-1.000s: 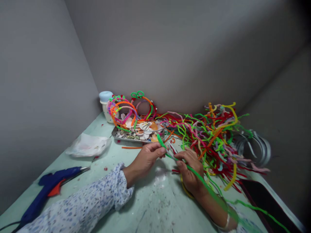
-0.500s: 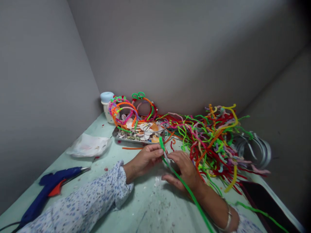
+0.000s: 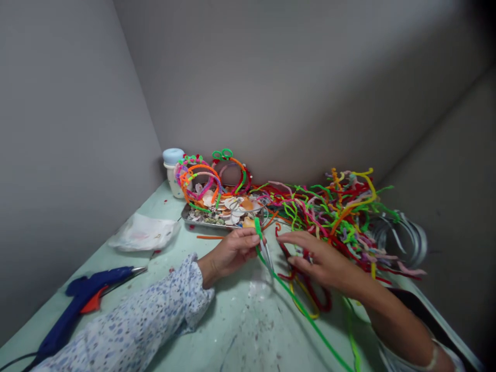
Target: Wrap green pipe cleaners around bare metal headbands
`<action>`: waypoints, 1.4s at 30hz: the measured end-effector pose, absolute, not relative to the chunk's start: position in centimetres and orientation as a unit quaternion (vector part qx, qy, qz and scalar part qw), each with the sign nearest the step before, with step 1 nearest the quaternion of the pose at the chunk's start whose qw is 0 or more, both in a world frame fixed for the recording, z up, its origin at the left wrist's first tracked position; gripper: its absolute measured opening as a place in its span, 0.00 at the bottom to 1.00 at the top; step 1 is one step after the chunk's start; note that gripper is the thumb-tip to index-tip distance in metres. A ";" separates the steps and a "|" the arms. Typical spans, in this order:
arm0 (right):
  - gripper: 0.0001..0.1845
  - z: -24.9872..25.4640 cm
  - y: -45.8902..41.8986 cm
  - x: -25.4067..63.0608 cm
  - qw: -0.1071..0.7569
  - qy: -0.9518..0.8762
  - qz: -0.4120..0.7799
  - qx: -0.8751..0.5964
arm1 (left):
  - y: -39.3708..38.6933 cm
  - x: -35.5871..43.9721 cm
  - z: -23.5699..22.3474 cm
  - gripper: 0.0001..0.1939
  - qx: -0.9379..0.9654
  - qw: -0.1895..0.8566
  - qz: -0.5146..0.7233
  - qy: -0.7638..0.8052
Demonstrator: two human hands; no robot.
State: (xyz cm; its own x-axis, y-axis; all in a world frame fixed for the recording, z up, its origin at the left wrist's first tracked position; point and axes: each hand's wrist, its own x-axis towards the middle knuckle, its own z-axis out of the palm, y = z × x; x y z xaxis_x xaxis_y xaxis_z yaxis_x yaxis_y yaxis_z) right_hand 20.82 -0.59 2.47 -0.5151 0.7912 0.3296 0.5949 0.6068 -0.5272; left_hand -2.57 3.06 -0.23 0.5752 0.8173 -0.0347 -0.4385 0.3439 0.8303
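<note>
My left hand (image 3: pixel 236 249) pinches a green pipe cleaner (image 3: pixel 306 313) near its upper end, together with a thin grey-white band (image 3: pixel 266 253) that runs beside it. The pipe cleaner's long tail slants down to the lower right, past the front of the view. To the right, my right hand (image 3: pixel 315 258) has its thumb and fingers apart and grips nothing. It hovers over or touches red pipe cleaners (image 3: pixel 320 298) and a yellow one (image 3: pixel 298 305) on the table; exact contact cannot be made out.
A metal tray (image 3: pixel 211 225) of shells stands at the back, with decorated headbands (image 3: pixel 199 175) on it. Behind it is a blue-lidded jar (image 3: pixel 174 173). Tangled pipe cleaners (image 3: pixel 337 206) and bare headbands (image 3: pixel 413 240) lie right. A blue glue gun (image 3: pixel 83 292) and plastic bag (image 3: pixel 144 232) lie left.
My right hand has left the green pipe cleaner and moved right and slightly up, its fingers now apart. My left hand keeps its pinch in nearly the same place.
</note>
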 end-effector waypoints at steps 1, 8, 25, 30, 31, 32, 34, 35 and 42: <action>0.17 3.5 -1.0 20.7 0.299 -0.823 0.222 -0.430 | 2.8 -2.4 0.0 0.12 0.412 0.788 0.396 0.230; 0.12 5.0 -3.1 17.6 0.346 -0.732 0.388 -0.440 | 1.3 -1.1 0.4 0.13 0.429 0.776 0.390 0.246; 0.05 -1.6 -3.1 15.9 0.458 -0.780 0.040 -0.425 | 1.2 -1.1 -0.6 0.09 0.506 0.710 0.403 0.280; 0.08 -1.5 -3.5 15.4 0.445 -0.775 0.118 -0.432 | 1.3 -1.1 -0.6 0.08 0.510 0.696 0.410 0.295; 0.10 -1.4 -3.6 15.3 0.440 -0.774 0.142 -0.433 | 1.3 -1.1 -0.6 0.08 0.512 0.695 0.411 0.294; 0.10 -1.4 -3.7 15.3 0.437 -0.771 0.160 -0.435 | 1.4 -1.1 -0.6 0.09 0.515 0.693 0.410 0.295; 0.11 -1.3 -3.8 15.2 0.437 -0.760 0.179 -0.446 | 1.4 -1.1 -0.6 0.09 0.519 0.690 0.406 0.300; 0.10 -1.3 -3.9 15.2 0.438 -0.756 0.180 -0.452 | 1.4 -1.1 -0.6 0.10 0.520 0.689 0.403 0.303; 0.07 -1.9 -3.6 15.5 0.463 -0.760 0.104 -0.443 | 1.4 -1.2 -1.0 0.11 0.516 0.699 0.392 0.302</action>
State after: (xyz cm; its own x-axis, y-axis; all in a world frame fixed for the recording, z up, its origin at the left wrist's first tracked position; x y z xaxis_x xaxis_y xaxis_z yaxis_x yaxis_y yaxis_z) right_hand 15.51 -3.56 -1.88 -0.1780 0.7705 0.6121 0.5776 0.5854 -0.5689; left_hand -1.16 1.38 -0.97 0.5100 0.8600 -0.0184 -0.2355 0.1601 0.9586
